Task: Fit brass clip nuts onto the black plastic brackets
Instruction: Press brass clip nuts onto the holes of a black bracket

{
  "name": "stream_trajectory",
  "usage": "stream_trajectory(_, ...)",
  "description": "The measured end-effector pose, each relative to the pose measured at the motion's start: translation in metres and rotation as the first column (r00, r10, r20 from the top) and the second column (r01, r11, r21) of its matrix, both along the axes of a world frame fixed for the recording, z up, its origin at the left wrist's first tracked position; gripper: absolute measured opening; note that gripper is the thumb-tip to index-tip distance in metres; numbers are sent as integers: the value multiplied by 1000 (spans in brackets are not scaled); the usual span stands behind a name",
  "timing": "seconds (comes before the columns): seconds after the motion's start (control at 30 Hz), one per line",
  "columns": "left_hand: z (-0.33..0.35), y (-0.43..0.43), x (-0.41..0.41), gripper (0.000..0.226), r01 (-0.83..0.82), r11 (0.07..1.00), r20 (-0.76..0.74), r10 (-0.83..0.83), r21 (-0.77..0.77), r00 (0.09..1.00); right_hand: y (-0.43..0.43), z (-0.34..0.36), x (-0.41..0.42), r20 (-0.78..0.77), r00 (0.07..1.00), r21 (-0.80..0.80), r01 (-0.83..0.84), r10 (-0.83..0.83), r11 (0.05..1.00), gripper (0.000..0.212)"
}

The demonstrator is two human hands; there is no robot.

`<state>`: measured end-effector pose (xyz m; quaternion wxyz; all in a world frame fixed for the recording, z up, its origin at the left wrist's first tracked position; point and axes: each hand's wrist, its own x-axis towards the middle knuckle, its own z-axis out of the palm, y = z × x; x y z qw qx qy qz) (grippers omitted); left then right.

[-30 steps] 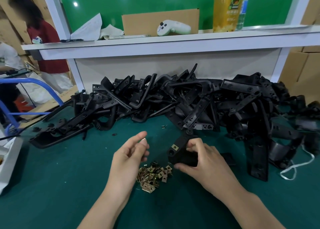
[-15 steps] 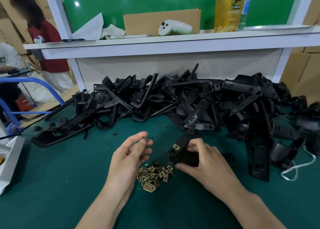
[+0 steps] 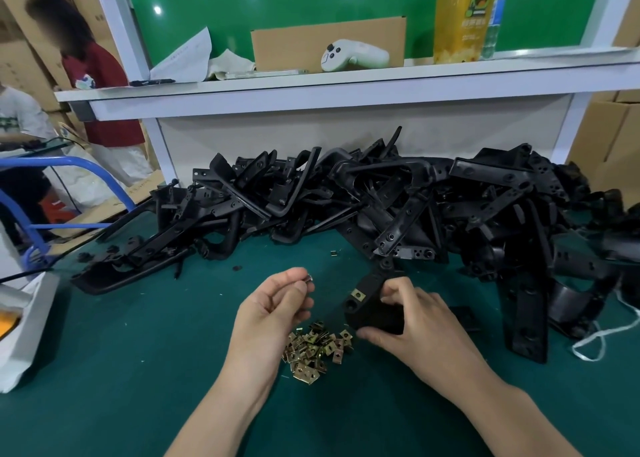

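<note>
The left hand (image 3: 273,306) pinches what seems to be a small brass clip nut (image 3: 309,278) between thumb and forefinger, near the loose pile of brass clip nuts (image 3: 311,349) on the green surface (image 3: 121,352). The right hand (image 3: 419,321) grips a black plastic bracket (image 3: 370,318), which already has one square brass clip (image 3: 358,295) fitted on it. Behind lies a heap of black plastic brackets (image 3: 381,207).

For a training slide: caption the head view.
Left hand pinches a brass clip nut while right hand holds a black bracket beside the nut pile.
</note>
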<state>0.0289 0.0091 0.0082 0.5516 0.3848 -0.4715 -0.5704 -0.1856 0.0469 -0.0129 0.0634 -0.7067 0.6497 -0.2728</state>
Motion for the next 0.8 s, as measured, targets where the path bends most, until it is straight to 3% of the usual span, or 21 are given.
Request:
stream_trajectory(0.2, 4, 7, -5, 17, -64, 988, 218, 95, -143, 971, -1, -1, -1, 27, 1000, 36, 9, -10, 999, 54)
stream_trajectory(0.43, 5, 10, -6, 20, -32, 987, 255, 72, -159, 964, -1, -2, -1, 32, 999, 47, 1, -2, 999, 54)
stream_trajectory(0.53, 4, 7, -5, 20, 69, 997, 37, -68, -15, 997, -1, -2, -1, 29, 1000, 53, -6, 5, 999, 54)
stream_trajectory(0.63, 5, 6, -4, 25, 202, 972, -216, -172, 123, 961, -1, -3, -1, 19, 1000, 58, -11, 10, 998, 54)
stream_trajectory(0.8, 6, 3, -4, 23, 243, 949, -323, -170, 201, 931, 0, -1, -2, 26, 1000, 45, -10, 8, 999, 53)
